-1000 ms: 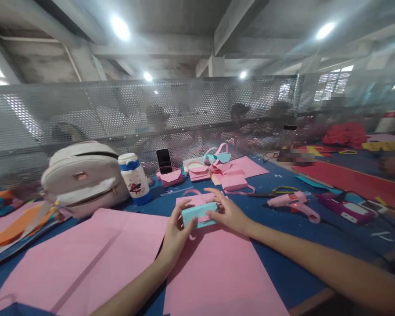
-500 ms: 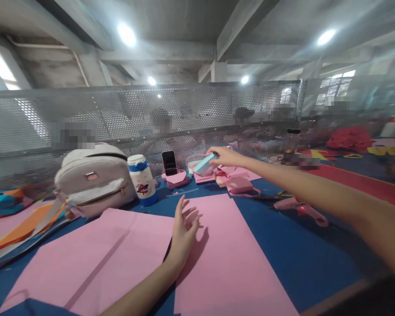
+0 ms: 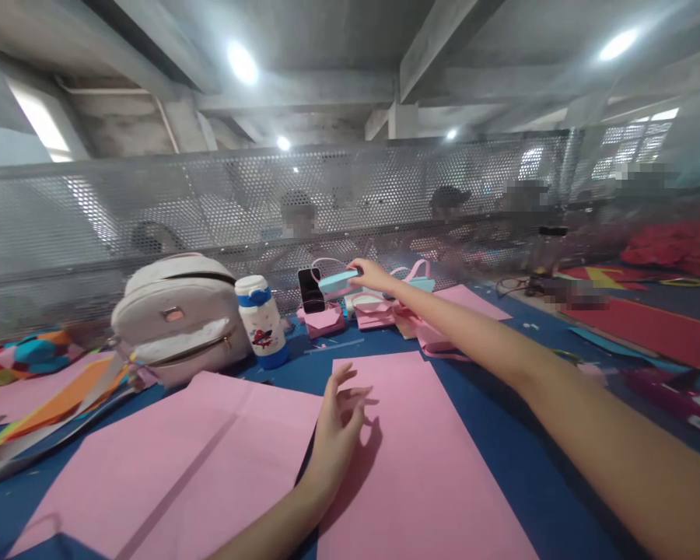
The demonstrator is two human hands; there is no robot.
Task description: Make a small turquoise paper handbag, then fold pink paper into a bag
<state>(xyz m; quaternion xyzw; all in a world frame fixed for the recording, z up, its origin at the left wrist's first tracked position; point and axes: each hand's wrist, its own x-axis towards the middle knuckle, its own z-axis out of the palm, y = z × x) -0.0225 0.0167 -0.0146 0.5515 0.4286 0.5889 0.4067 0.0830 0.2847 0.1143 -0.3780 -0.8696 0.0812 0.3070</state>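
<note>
My right hand (image 3: 371,277) reaches across to the back of the table, with its fingers closed on a small light-blue paper bag (image 3: 335,283) that has a thin pink loop handle. The bag is held above a row of small folded pink paper bags (image 3: 322,320); a phone (image 3: 310,289) stands upright behind them. My left hand (image 3: 339,424) is open, its fingers apart and slightly curled. It hovers over or rests at the edge of a long pink paper sheet (image 3: 414,451); contact is unclear. Another large pink sheet (image 3: 175,459) lies to its left.
A white backpack (image 3: 180,319) and a white-and-blue bottle (image 3: 262,323) stand at back left. Coloured paper (image 3: 58,404) lies by the backpack. A perforated metal screen (image 3: 239,210) runs along the back, with people behind it. Red paper (image 3: 665,330) and a purple object (image 3: 677,397) lie at right.
My right hand has carried the light-blue bag a little to the left, and the bag now lies flatter. The view has turned slightly. My left hand stays over the pink paper.
</note>
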